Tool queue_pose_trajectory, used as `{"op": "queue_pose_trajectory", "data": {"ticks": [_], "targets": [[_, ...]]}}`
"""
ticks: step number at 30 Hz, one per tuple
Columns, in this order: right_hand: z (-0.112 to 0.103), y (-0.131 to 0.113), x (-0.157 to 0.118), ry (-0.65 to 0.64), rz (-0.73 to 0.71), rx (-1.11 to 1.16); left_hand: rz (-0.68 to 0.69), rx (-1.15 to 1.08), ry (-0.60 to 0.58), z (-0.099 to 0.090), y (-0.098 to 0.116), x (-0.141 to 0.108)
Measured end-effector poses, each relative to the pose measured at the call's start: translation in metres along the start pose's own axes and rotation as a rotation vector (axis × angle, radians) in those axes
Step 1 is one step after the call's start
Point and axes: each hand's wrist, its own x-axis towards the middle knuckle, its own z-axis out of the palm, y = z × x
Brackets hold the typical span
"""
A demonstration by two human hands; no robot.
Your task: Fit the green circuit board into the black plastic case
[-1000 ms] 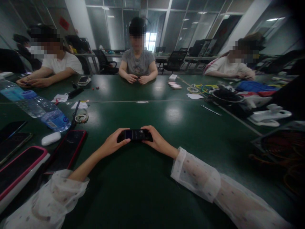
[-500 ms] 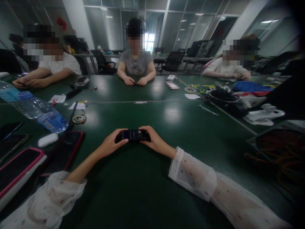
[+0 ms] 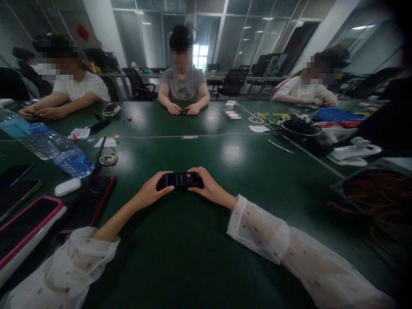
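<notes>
A small black device (image 3: 182,180) with a lit screen lies sideways between my hands, over the green table (image 3: 180,240). My left hand (image 3: 155,189) grips its left end, thumb on the front edge. On its right end my right hand (image 3: 206,187) is closed, fingers along the back edge and thumb in front. Left of my left hand lie a phone with a red edge (image 3: 88,201), a white case (image 3: 67,187) and a pink-edged phone (image 3: 32,223).
Water bottles (image 3: 64,150) lean at the left, near a coiled cord (image 3: 108,159). A wrench (image 3: 280,146) lies right of centre. Cables (image 3: 299,126), a white tool-like object (image 3: 354,151) and a metal-framed unit (image 3: 370,189) are at the right. Three people sit across the table.
The view has shifted slightly. Both hands keep hold of the black device, which stays in nearly the same place.
</notes>
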Motion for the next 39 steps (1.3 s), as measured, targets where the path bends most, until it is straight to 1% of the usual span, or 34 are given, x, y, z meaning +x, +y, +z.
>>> {"op": "queue_pose_trajectory", "data": {"ticks": [5,11,14,19,23,28,33,39], "targets": [[0.002,0.002,0.001,0.04,-0.003,0.009,0.026,0.011,-0.004,0.0,-0.003,0.0],[0.002,0.005,0.001,0.051,0.01,0.048,0.015,0.02,0.045,0.001,-0.007,0.002],[0.003,0.005,0.0,0.061,0.018,0.072,0.022,0.007,0.048,0.001,-0.007,0.002],[0.004,0.006,0.0,0.106,0.024,0.081,0.016,0.007,0.051,0.001,-0.01,0.003],[0.003,0.002,-0.001,0.137,0.025,0.088,0.01,0.01,0.051,0.002,-0.014,0.004],[0.003,-0.002,-0.002,0.229,0.03,0.096,-0.019,0.046,0.056,0.002,-0.013,0.002],[0.006,0.003,-0.003,0.249,0.047,0.135,-0.023,0.079,0.052,0.002,-0.013,0.002],[0.006,0.002,-0.004,0.292,0.033,0.109,-0.048,0.093,0.04,0.002,-0.014,0.004]]}}
